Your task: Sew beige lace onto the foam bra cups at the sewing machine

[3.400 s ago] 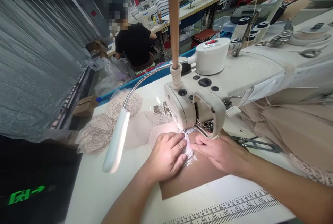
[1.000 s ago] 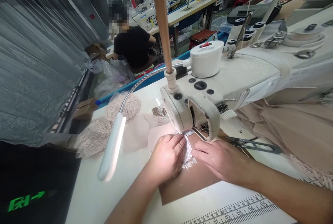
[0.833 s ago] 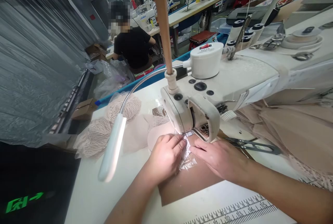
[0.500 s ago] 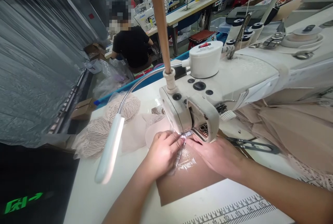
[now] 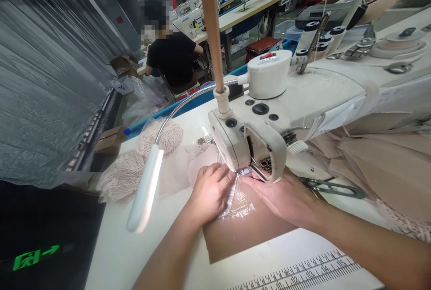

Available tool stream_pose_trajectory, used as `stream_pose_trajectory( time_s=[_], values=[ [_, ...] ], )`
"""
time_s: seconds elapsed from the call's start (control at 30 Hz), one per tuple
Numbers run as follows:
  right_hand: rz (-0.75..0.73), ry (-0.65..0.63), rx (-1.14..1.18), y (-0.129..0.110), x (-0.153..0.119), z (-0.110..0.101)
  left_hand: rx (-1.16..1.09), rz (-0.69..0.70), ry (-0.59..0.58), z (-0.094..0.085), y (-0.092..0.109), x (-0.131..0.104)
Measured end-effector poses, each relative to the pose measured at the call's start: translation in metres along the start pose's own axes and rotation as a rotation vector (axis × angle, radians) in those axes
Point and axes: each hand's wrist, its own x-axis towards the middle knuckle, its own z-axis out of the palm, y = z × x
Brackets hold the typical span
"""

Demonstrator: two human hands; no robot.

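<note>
Under the head of a white sewing machine (image 5: 232, 142), a lace-edged fabric strip (image 5: 230, 198) lies on a brown sheet (image 5: 242, 236). My left hand (image 5: 212, 191) has its fingers pressed together on the strip, just left of the needle area. On the right, my right hand (image 5: 286, 195) rests on the brown sheet, its fingertips close to the presser foot and partly hidden behind the machine's guard. Clear film or tape (image 5: 244, 209) shines on the sheet between both hands.
A lamp (image 5: 144, 191) on a bent metal neck hangs left of my hands. Lace pieces (image 5: 121, 177) lie behind it. Dark scissors-like snips (image 5: 333, 187) and beige fabric (image 5: 380, 160) are at right. A person (image 5: 171, 59) sits beyond the table.
The view has shifted slightly. My left fingertips have drawn back a little from the needle area, and more of the lace-edged strip shows between my hands.
</note>
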Motion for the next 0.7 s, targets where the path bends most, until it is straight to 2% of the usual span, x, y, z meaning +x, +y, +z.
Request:
stream_pose_trajectory(
  time_s=[0.13, 0.23, 0.43, 0.57, 0.7],
  values=[
    [-0.003, 0.011, 0.001, -0.001, 0.002, -0.008, 0.067, -0.037, -0.041, -0.004, 0.002, 0.0],
    [-0.02, 0.046, 0.023, 0.0, 0.004, -0.012, 0.083, -0.09, -0.108, -0.015, 0.009, -0.004],
    [-0.024, 0.101, 0.012, 0.003, 0.001, -0.012, -0.163, -0.128, -0.226, -0.035, 0.024, -0.015],
    [-0.039, 0.078, 0.041, 0.004, 0.001, -0.013, -0.197, -0.111, -0.179, -0.03, 0.026, -0.013],
    [-0.063, 0.051, 0.099, 0.003, 0.001, -0.018, -0.199, -0.011, -0.094, -0.02, 0.027, -0.009]
  ],
)
